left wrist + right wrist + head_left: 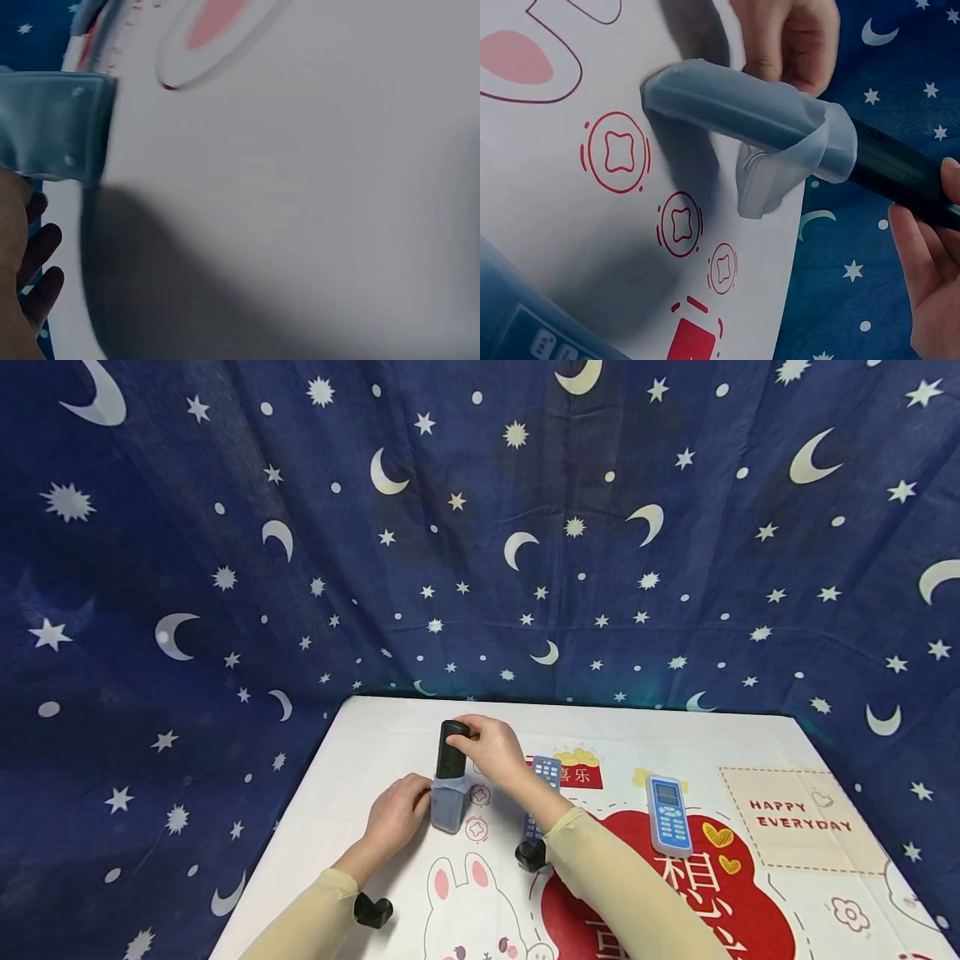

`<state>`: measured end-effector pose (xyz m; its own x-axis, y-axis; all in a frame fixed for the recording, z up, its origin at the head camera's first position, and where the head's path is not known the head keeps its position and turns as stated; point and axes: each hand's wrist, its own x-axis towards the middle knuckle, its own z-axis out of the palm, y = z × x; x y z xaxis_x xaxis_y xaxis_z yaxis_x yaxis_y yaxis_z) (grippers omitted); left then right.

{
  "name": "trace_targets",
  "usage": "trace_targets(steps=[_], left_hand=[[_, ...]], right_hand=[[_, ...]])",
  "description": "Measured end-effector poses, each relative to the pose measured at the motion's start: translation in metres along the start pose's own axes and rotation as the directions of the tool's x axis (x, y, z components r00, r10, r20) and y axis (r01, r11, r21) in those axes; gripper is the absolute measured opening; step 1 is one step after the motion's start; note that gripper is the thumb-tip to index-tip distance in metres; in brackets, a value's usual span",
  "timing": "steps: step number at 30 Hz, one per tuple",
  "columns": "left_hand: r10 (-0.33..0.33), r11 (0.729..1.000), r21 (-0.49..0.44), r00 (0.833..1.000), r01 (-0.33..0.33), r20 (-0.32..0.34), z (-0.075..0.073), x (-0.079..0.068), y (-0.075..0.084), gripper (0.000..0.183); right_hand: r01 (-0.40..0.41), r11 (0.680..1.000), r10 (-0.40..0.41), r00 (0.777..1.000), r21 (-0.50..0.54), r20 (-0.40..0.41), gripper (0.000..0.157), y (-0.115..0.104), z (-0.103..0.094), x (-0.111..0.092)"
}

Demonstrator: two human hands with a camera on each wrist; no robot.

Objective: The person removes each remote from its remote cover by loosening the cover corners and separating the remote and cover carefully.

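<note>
A black remote control (451, 753) stands partly inside a translucent silicone sleeve (447, 810) on the left part of the table. My right hand (491, 748) pinches the bare upper end of the remote between thumb and fingers. At the left side of the sleeve, my left hand (397, 812) grips it low, with curled fingers showing behind it in the right wrist view. That view also shows the sleeve (727, 105) tilted, with a loose flap hanging below its mouth. The remote's lower part shows dark through the sleeve. In the left wrist view the sleeve's end (52, 127) lies above my fingers.
A grey-blue remote (547, 770) lies partly under my right forearm. Farther right is a white and blue remote (670, 817) with a small screen. The printed white tablecloth (390, 727) reaches back to a dark blue curtain (480, 568) with moons and stars.
</note>
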<state>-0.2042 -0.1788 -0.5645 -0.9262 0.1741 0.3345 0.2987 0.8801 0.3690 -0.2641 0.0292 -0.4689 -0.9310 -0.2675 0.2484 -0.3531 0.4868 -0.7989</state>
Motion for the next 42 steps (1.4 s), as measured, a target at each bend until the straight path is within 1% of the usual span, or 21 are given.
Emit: trace_targets(steps=[4, 7, 9, 11, 12, 13, 15, 17, 19, 22, 24, 26, 27, 30, 33, 37, 39, 42], left_hand=[[-0.062, 0.996, -0.066, 0.998, 0.061, -0.019, -0.004, -0.002, 0.000, 0.011], [-0.069, 0.993, -0.104, 0.997, 0.063, -0.046, -0.006, -0.003, 0.002, 0.015], [-0.026, 0.993, -0.118, 0.996, 0.017, -0.082, -0.007, -0.002, 0.003, 0.020], [0.047, 0.992, -0.113, 0.992, -0.061, -0.120, -0.009, -0.001, 0.004, 0.023], [0.093, 0.989, -0.100, 0.987, -0.107, -0.134, -0.009, 0.001, 0.004, 0.024], [0.143, 0.985, -0.079, 0.979, -0.156, -0.143, -0.010, 0.003, 0.005, 0.024], [0.245, 0.967, -0.037, 0.957, -0.253, -0.157, -0.011, 0.007, 0.008, 0.025], [0.330, 0.943, 0.004, 0.931, -0.334, -0.156, -0.012, 0.011, 0.010, 0.027], [0.406, 0.914, 0.046, 0.900, -0.404, -0.157, -0.013, 0.016, 0.012, 0.031], [0.495, 0.869, 0.112, 0.855, -0.482, -0.157, -0.016, 0.022, 0.016, 0.035], [0.535, 0.842, 0.174, 0.833, -0.511, -0.143, -0.019, 0.025, 0.018, 0.034], [0.560, 0.821, 0.220, 0.817, -0.527, -0.134, -0.020, 0.027, 0.020, 0.030], [0.564, 0.817, 0.236, 0.816, -0.527, -0.130, -0.019, 0.027, 0.021, 0.028], [0.550, 0.822, 0.254, 0.827, -0.510, -0.120, -0.013, 0.026, 0.023, 0.018], [0.522, 0.836, 0.255, 0.847, -0.485, -0.101, -0.006, 0.021, 0.027, 0.012], [0.496, 0.847, 0.259, 0.865, -0.465, -0.072, 0.001, 0.009, 0.029, 0.012], [0.475, 0.861, 0.249, 0.876, -0.444, -0.080, 0.004, 0.003, 0.028, 0.013], [0.423, 0.895, 0.202, 0.900, -0.397, -0.107, 0.007, -0.003, 0.028, 0.014]], right_hand=[[-0.002, 0.998, 0.000, 0.999, -0.056, -0.037, 0.035, 0.001, 0.004, 0.004], [-0.025, 0.996, 0.020, 0.998, -0.081, -0.067, 0.034, 0.003, 0.005, 0.007], [-0.038, 0.995, 0.031, 0.996, -0.087, -0.079, 0.033, 0.004, 0.005, 0.009], [-0.046, 0.995, 0.038, 0.995, -0.090, -0.087, 0.032, 0.004, 0.006, 0.011], [-0.049, 0.995, 0.041, 0.995, -0.088, -0.090, 0.031, 0.004, 0.007, 0.012], [-0.053, 0.995, 0.045, 0.995, -0.088, -0.094, 0.031, 0.004, 0.007, 0.013], [-0.063, 0.994, 0.055, 0.994, -0.087, -0.095, 0.030, 0.004, 0.007, 0.015], [-0.076, 0.994, 0.068, 0.993, -0.082, -0.096, 0.029, 0.004, 0.007, 0.015], [-0.091, 0.993, 0.083, 0.992, -0.074, -0.097, 0.029, 0.003, 0.008, 0.016], [-0.109, 0.992, 0.103, 0.990, -0.062, -0.099, 0.029, 0.002, 0.009, 0.017], [-0.116, 0.991, 0.110, 0.989, -0.060, -0.100, 0.030, 0.001, 0.010, 0.018], [-0.121, 0.991, 0.114, 0.988, -0.063, -0.100, 0.030, 0.001, 0.010, 0.018], [-0.120, 0.991, 0.114, 0.989, -0.065, -0.100, 0.031, 0.000, 0.011, 0.018], [-0.113, 0.991, 0.105, 0.989, -0.073, -0.100, 0.032, -0.001, 0.011, 0.017], [-0.101, 0.991, 0.092, 0.990, -0.087, -0.104, 0.031, -0.002, 0.010, 0.016], [-0.098, 0.990, 0.087, 0.990, -0.098, -0.111, 0.029, 0.000, 0.010, 0.015], [-0.096, 0.992, 0.087, 0.990, -0.083, -0.108, 0.030, 0.001, 0.010, 0.013], [-0.087, 0.996, 0.084, 0.993, -0.035, -0.086, 0.034, 0.004, 0.012, 0.011]])
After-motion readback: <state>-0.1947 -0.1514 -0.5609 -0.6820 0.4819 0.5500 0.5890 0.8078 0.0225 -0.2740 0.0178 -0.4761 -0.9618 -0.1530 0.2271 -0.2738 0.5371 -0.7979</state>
